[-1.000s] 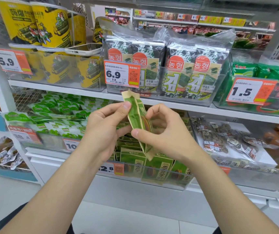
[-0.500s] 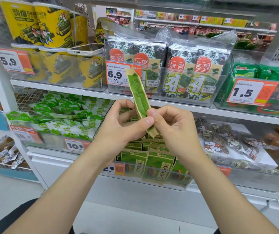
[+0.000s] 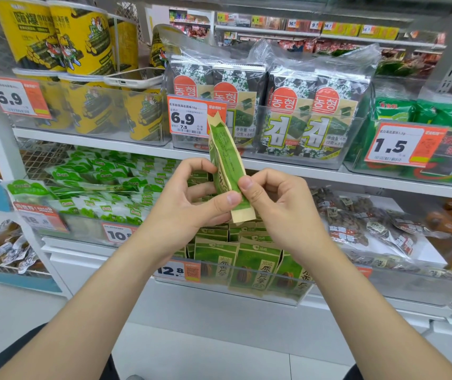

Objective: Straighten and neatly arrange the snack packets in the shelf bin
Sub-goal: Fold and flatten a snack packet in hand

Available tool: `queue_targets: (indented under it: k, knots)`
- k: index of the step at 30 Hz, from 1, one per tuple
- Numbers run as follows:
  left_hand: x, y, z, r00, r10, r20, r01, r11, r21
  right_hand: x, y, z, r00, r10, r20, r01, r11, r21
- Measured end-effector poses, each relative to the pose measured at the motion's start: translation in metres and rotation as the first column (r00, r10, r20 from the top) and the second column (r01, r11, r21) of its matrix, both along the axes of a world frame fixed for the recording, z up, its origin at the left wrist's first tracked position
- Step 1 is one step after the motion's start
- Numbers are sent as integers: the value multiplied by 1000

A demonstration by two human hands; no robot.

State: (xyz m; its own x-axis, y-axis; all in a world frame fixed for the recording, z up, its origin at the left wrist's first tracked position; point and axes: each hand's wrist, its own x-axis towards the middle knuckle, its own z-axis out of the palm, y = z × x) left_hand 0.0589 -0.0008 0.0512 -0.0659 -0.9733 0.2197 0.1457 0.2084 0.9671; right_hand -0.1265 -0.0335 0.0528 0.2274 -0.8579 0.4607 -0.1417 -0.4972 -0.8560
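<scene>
— Way into the bin?
— Over its clear front wall only; packets stand packed behind it, upper shelf close above.
— And that gap?
— Left hand, right hand and their held packet fill it.

We count two hands, one left hand and one right hand, one lifted green packet, three front-row packets in one bin, four seaweed packs, one phone and five readable price tags.
</scene>
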Motion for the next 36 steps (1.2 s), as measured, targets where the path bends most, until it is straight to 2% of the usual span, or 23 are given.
queue_targets:
  k: [5,7,12,15,17,21,26,30,33,35,36]
  knots:
    - [7,-1,-3,975,-220,-12,220,975,8,-4,0,-1,996,67,65,-67,998,-11]
    - [6,0,-4,964,-267,-4,267,964,2,-2,0,-1,1000,15,9,-14,997,-77]
    - [3,0,-7,965,-230,128,235,972,-25,0,4,-2,967,-233,-103,212,961,-180]
    - [3,0,-6,935,-283,214,289,957,2,-3,0,0,929,-350,-119,333,932,-142]
    - [2,0,-6,914,-289,284,305,952,-10,-6,-4,1,925,-355,-135,342,933,-109]
    - [6,-4,-7,898,-162,410,225,968,-109,-15,-6,8,973,-228,-42,228,974,-3]
    - [10,-10,-8,899,-95,426,171,975,-144,-19,-3,12,991,-106,80,105,994,14]
    - [18,-18,-8,896,-24,443,77,992,-103,-17,-6,9,969,-158,191,160,987,6]
    - [22,-24,-8,910,25,413,26,993,-118,-17,-9,9,984,-176,22,177,976,-128]
    - [24,-34,-13,900,161,405,-86,977,-198,-19,-11,7,975,-204,-84,184,963,-197]
    - [26,-40,-16,857,272,437,-172,952,-254,-20,-13,6,967,-235,-95,206,948,-244]
